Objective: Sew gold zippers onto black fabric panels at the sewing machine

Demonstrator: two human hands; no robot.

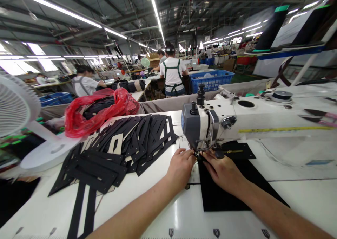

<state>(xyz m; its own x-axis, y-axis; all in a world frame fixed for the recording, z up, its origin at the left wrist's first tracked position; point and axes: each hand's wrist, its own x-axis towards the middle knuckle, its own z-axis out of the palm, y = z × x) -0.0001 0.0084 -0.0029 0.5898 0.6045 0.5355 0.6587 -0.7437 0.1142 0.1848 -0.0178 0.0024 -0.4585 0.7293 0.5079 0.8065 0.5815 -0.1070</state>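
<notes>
Under the head of a white and grey sewing machine both hands meet close to the needle area. My left hand is closed, its bent fingertips together just left of the presser foot; what they hold, if anything, is hidden. Flat on a black fabric piece rests my right hand, with fingers stretched towards the needle and the thumb apart. Behind that hand lies a black strip with a gold zipper. Left of the machine, black slotted panels are heaped in an overlapping pile.
A red plastic bag with dark material sits behind the pile. At the left stands a white fan. Snips lie on the machine arm, below thread cones. Co-workers and a blue crate are beyond the table.
</notes>
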